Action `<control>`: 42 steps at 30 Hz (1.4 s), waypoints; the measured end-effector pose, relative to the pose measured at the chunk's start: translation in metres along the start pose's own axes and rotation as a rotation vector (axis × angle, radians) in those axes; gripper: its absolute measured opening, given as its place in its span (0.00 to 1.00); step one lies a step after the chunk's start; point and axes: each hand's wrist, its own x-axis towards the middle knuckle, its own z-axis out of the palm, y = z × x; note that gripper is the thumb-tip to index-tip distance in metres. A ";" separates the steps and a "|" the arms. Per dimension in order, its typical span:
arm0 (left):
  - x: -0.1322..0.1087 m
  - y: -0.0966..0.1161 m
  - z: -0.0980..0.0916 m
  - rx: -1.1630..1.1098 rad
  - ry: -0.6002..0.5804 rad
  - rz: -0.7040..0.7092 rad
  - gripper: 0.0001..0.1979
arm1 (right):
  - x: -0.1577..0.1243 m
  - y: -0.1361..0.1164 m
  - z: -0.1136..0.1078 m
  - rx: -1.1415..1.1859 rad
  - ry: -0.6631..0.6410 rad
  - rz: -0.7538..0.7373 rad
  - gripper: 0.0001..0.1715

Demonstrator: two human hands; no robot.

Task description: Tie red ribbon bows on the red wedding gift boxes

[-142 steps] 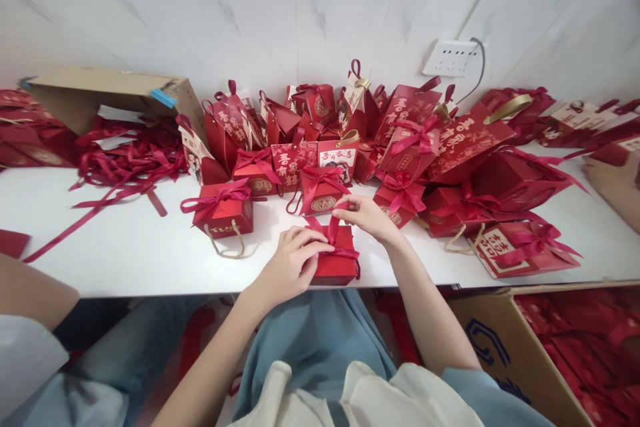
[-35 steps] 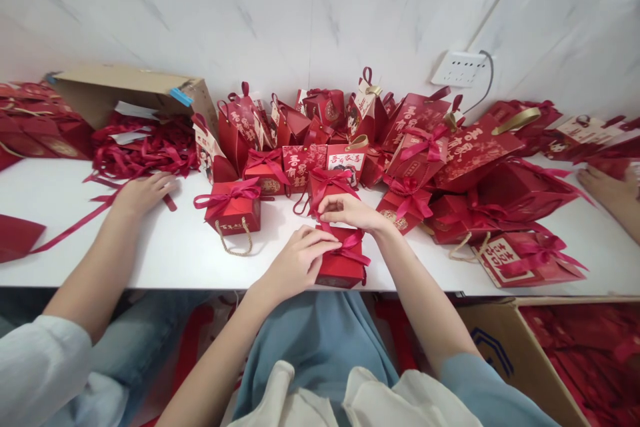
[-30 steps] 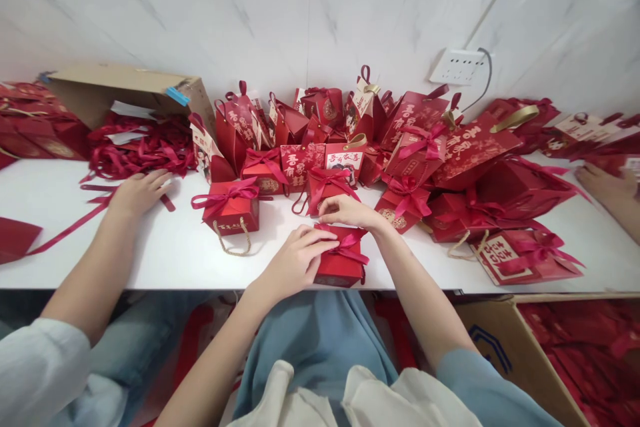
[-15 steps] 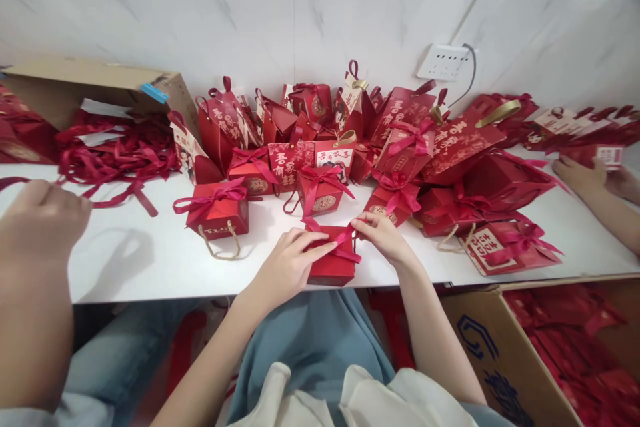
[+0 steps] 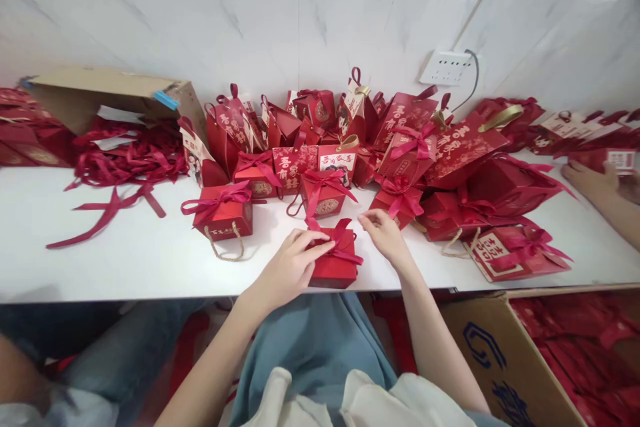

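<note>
I list: left hand (image 5: pixel 291 269), fingers on ribbon (image 5: pixel 348 255), pinch unclear; right hand (image 5: pixel 386 237), grasping nothing, nearby; red box (image 5: pixel 333 272) beneath left fingertips. Lifting those could slacken the ribbon.

A white table (image 5: pixel 165 273) adjoins a grey-veined tiled wall (image 5: pixel 250 13).

My bare left forearm (image 5: pixel 215 350) slants forward and to the right in the head view, the wrist only slightly bent. The bare left hand (image 5: pixel 285 268) on it is turned back-up, two digits stretched out nearly straight and slightly apart. On my other side, the bare right forearm (image 5: pixel 440 337) leans inward to the bare right hand (image 5: pixel 387 239), whose fingers are curled, tips bunched. The hands are near but apart.
</note>
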 end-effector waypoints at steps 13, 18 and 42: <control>-0.011 -0.006 0.002 -0.621 0.082 -0.707 0.17 | -0.066 -0.008 0.010 0.109 -0.256 -0.030 0.27; -0.010 -0.011 0.008 -0.831 0.081 -0.662 0.16 | -0.058 0.002 0.013 0.380 -0.289 0.056 0.25; -0.026 -0.046 0.006 -0.591 0.869 -0.646 0.18 | -0.057 0.016 -0.008 -0.122 0.395 -0.216 0.18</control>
